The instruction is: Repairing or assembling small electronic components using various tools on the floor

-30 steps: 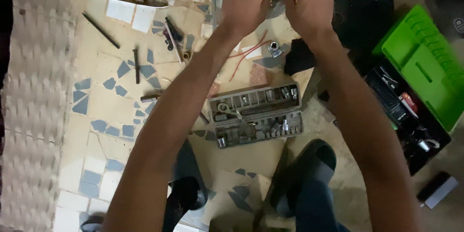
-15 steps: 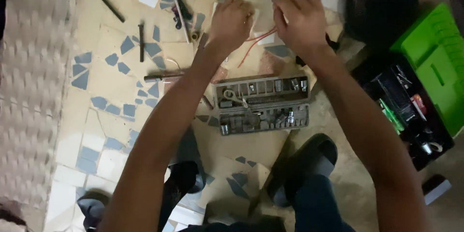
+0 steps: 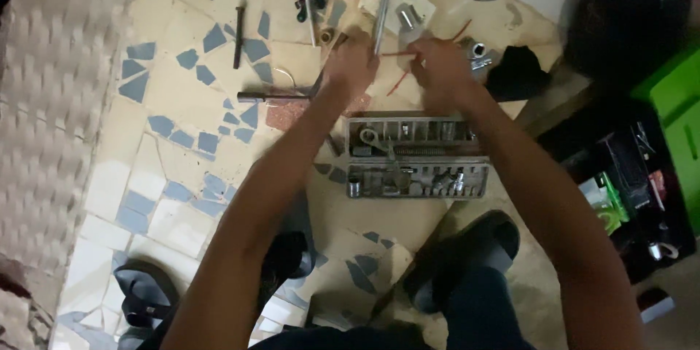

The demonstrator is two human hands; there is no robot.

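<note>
Since a second ago our hands have come lower in the view, away from the dark round part at the top edge, and now work over the mosaic tile floor. Our left hand is clenched on a long metal rod that runs up out of frame; our right hand pinches thin red wires just beside it. The open socket set case lies just below both hands, with bare floor to its left. What our fingertips grip is blurred, and the green toolbox is cut off at right.
</note>
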